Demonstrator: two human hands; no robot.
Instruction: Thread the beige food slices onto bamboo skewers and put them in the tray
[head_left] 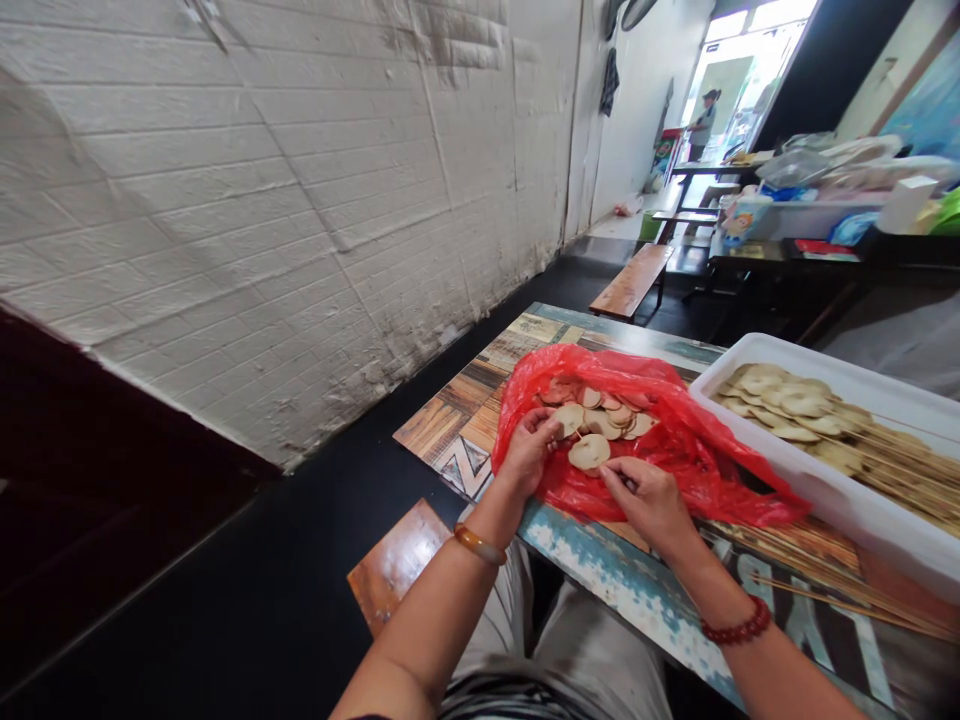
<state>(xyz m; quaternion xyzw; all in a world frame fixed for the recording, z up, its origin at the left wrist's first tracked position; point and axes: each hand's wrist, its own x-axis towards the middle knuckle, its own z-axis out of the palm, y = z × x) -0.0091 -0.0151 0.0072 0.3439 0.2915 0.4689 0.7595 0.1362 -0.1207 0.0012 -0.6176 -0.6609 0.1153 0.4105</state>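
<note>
My left hand is closed, with thumb and fingertips at the edge of a pale round slice. Between thumb and fingers, my right hand pinches the rim of another pale round slice, held nearer to me. A short, thin stick-like bit shows between the two slices; I cannot tell how it joins them. Both hands are over an open red plastic bag on the table, where several more loose slices lie. What food the slices are I cannot tell.
A white tray at the right holds slices on thin wooden skewers. Loose skewers lie on the patterned table. Benches and a cluttered table stand beyond; a person is near the doorway. A white wall is at left.
</note>
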